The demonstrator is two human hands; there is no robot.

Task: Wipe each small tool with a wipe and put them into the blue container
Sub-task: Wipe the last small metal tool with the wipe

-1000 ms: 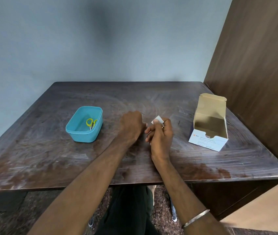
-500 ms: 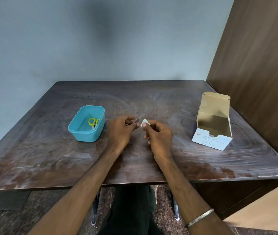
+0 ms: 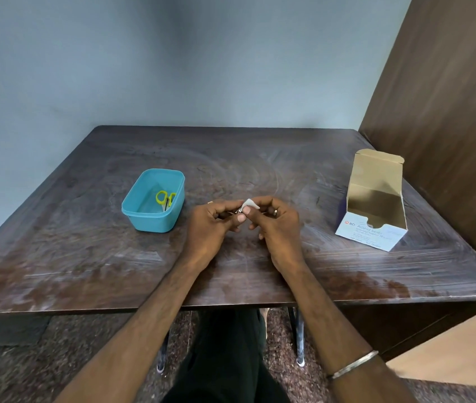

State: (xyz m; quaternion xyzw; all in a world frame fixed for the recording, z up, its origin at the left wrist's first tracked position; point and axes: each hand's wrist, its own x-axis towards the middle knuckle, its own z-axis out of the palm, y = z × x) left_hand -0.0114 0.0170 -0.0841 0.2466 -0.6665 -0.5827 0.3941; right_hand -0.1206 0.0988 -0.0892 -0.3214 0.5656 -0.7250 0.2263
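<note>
Our left hand (image 3: pixel 210 228) pinched a small metal tool (image 3: pixel 239 211) over the table (image 3: pixel 85 257) while our right hand (image 3: pixel 274 225) pinched the white wipe (image 3: pixel 250 203) against it. The blue container (image 3: pixel 143 219), holding yellow-handled scissors (image 3: pixel 165 199), stood near on the left. We judged the tool, so thinly held, could slip out under rubbing.

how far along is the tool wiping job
Done: the yellow-handled scissors already lie in the blue container. In hand: the left hand holds a small metal tool, mostly hidden, while the right hand pinches a white wipe against it. Left: finishing this wipe and dropping the tool in the container. No other loose tools show on the table.
</note>
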